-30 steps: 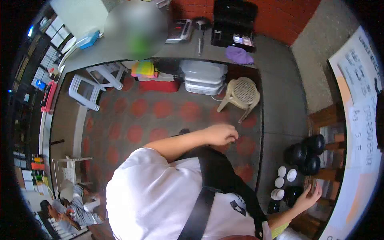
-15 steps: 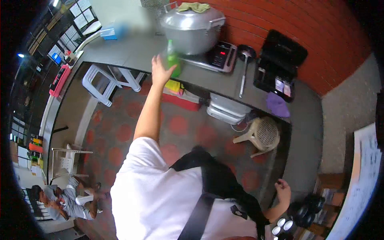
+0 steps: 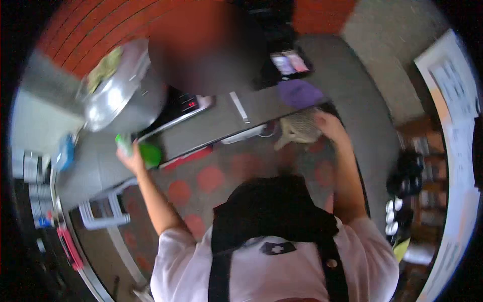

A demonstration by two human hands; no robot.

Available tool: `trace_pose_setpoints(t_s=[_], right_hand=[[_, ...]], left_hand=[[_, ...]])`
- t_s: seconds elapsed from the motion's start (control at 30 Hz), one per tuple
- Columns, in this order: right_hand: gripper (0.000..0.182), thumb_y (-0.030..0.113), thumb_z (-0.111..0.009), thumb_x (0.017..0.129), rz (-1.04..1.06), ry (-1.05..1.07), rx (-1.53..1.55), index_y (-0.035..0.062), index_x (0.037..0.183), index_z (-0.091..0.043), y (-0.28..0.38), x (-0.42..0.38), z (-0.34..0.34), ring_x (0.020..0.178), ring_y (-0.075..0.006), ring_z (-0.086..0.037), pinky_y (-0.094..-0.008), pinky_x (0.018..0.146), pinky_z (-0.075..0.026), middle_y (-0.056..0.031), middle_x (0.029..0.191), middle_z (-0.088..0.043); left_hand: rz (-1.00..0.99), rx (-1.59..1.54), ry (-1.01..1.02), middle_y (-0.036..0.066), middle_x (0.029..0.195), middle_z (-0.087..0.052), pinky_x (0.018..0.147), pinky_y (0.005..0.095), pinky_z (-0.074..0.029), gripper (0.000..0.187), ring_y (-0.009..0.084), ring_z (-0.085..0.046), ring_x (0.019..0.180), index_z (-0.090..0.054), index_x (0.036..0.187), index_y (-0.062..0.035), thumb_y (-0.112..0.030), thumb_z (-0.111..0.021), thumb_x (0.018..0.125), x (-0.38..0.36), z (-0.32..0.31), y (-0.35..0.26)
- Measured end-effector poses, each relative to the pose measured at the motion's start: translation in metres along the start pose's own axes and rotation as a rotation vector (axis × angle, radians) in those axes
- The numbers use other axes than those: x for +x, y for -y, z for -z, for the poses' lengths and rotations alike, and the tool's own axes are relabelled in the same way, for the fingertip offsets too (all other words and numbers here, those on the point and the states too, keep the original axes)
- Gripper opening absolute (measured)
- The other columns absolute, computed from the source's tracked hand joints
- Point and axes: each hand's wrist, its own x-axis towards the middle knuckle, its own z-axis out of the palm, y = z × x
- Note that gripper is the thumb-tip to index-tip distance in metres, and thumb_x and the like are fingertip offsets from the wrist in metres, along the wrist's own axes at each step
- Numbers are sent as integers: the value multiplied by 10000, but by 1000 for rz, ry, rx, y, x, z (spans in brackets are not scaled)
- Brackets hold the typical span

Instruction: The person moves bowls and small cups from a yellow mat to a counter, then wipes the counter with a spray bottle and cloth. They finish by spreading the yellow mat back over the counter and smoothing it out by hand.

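Note:
My left hand [image 3: 132, 160] is at the counter's left part, its fingers around the neck of a green bottle [image 3: 150, 154] that stands near the counter edge. Just behind it is a large metal pot [image 3: 118, 103] with a greenish cloth [image 3: 104, 69] on its lid, on a cooktop [image 3: 190, 104] with a red display. On the right, my right hand [image 3: 328, 126] is raised near a purple cloth [image 3: 300, 94] and above a woven-top stool [image 3: 301, 128]; its fingers look bent together, and blur hides whether anything is between them.
A ladle handle [image 3: 240, 107] lies on the counter [image 3: 201, 127] beside the cooktop. Behind the purple cloth sits a black case [image 3: 309, 64] with small packets. White stools [image 3: 104, 214] stand under the counter at left. Cups and boxes are at right.
The view has swung right. My left hand has gone from reaching beside the green bottle to holding it. My right hand has risen from low at the right to near the purple cloth.

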Motion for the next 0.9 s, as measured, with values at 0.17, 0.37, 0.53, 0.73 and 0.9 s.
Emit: trace_pose_setpoints(t_s=[0.17,0.37,0.53,0.73,0.9], right_hand=[[625,266,-752,756,77,-362,-105,105,1322,-540,4,99,-27,1148,-353,-544,-447,967,-456,-205,1219,-569],[582,232,-739,760,-20,-228,-313,124,1292,-530,-10,133,-32,1088,-357,-567,-450,905,-486,-215,1141,-575],[443,99,-632,766,-226,-103,775,66,1203,-571,-116,126,-27,964,-239,-621,-388,871,-493,-103,1002,-626],[438,143,-532,759,110,7,1187,1,1169,-591,-245,-17,59,940,-229,-620,-354,877,-501,-98,1052,-627],[252,177,-565,715,-673,-204,1755,45,922,-621,-203,-59,166,873,-257,-630,-404,791,-535,-103,932,-633]], left_hand=[[-69,227,-98,170,1123,-590,933,421,-445,555,307,-571,1034,-510,1237,45,-217,-754,813,-35,-5,-51],[193,-87,299,99,1058,-669,784,298,-514,354,155,-634,845,-596,1178,-2,-66,-694,844,-87,-98,-252],[469,-351,654,37,857,-651,636,267,-513,290,115,-624,694,-641,1092,-31,-154,-736,847,-148,-273,-392],[658,-535,880,39,796,-624,522,279,-527,351,126,-603,614,-630,1070,27,-235,-734,860,-208,-474,-475],[630,-462,874,63,795,-644,500,279,-512,404,145,-607,567,-612,1076,40,-259,-752,843,-229,-582,-473]])
